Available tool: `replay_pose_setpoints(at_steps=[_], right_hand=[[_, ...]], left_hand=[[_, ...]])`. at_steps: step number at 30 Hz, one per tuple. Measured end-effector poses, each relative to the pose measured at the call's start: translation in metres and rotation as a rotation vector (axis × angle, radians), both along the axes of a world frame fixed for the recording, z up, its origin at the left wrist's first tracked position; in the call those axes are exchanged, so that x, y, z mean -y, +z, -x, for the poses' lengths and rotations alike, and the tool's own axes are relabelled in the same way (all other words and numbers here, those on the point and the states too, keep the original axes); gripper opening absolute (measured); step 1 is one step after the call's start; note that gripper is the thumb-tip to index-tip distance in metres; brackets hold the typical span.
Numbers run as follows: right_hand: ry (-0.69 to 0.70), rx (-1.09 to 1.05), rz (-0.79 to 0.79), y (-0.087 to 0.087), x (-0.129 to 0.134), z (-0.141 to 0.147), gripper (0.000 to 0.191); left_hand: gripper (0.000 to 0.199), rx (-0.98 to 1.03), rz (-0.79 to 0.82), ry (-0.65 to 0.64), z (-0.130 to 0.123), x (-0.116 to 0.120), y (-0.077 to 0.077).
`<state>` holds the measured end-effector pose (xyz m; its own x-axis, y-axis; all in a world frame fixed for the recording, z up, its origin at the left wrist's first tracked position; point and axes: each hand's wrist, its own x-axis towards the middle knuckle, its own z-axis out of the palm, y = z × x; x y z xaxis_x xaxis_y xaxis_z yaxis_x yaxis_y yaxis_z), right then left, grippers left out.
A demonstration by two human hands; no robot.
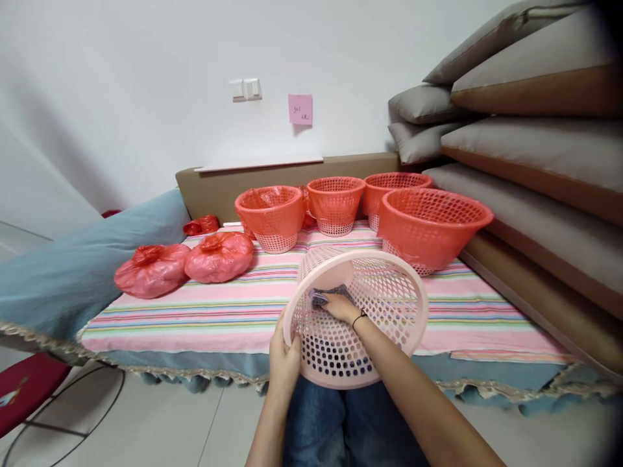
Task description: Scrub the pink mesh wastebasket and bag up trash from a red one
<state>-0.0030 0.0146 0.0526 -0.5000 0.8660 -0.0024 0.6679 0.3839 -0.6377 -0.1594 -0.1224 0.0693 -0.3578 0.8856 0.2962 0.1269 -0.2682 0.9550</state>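
A pale pink plastic mesh basket (418,292) is tipped on its side, its wide mouth facing me above my lap. My left hand (285,353) is closed round the left side of its rim, thumb over the edge. Reaching inside through the mouth, my right hand (339,307) grips a dark grey cloth (343,291) with a purplish edge against the inner wall. A dark band circles my right wrist. The fingertips of my right hand are partly hidden by the cloth.
Behind stand several baskets lined with red plastic bags, one (433,233) near the right. Two tied red bags (150,269) lie at left on the striped cloth (195,318). Stacked grey-brown cushions (535,143) rise at right. A red stool (32,389) stands lower left.
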Motion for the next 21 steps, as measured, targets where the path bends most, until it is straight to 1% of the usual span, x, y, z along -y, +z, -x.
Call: replay_pose_setpoints(at_steps=[3,6,9,12,13,15,17,18,21], right_hand=[[0.094,-0.069,0.056,0.009,0.008,-0.010,0.038],[0.178,-0.119,0.101,0.015,0.031,-0.023,0.042],[0.253,-0.130,0.127,0.023,0.068,-0.039,0.038],[0.319,-0.065,0.081,0.033,0.110,-0.056,0.035],[0.323,-0.017,0.068,0.037,0.123,-0.061,0.039],[0.303,0.097,0.064,0.043,0.143,-0.070,0.053],[0.255,0.211,0.059,0.048,0.157,-0.078,0.067],[0.229,0.258,0.044,0.049,0.161,-0.082,0.070],[0.173,0.346,-0.026,0.051,0.168,-0.091,0.068]], left_hand=[[0.056,-0.014,-0.001,0.025,-0.002,0.000,0.002],[0.055,-0.040,0.000,0.042,-0.003,0.001,0.006],[0.056,-0.033,0.008,0.034,-0.002,0.002,0.009],[0.056,-0.035,0.019,0.041,-0.001,0.003,0.009],[0.056,-0.036,0.019,0.044,-0.001,0.003,0.009],[0.056,-0.036,0.023,0.045,0.002,0.002,0.012],[0.055,-0.048,0.026,0.037,0.006,0.000,0.020],[0.053,-0.069,0.019,0.031,0.007,-0.001,0.027],[0.050,-0.188,-0.033,-0.003,0.011,-0.006,0.052]])
